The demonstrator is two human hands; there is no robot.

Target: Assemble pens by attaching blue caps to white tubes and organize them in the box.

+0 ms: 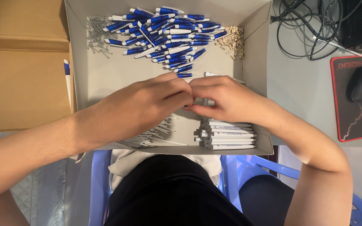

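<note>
Left hand: I see my left hand (pixel 147 104) curled over the middle of the shallow grey tray (pixel 105 71), fingertips pressed against the right hand's.
Right hand: my right hand (pixel 225 98) is pinched on a small white pen part (pixel 208 101) — only its end shows between the fingers.
Left hand's grip: I cannot tell whether it holds anything.
Pen heap: blue-and-white pens (pixel 166 35) are piled at the tray's far side.
Springs: a scatter of metal springs (pixel 97 35) lies left of that heap.
Small pieces: tan bits (pixel 233 39) lie at its right.
Barrels: white barrels (pixel 229 136) are stacked at the near right corner — thin refills (pixel 156 134) lie under my left wrist.
</note>
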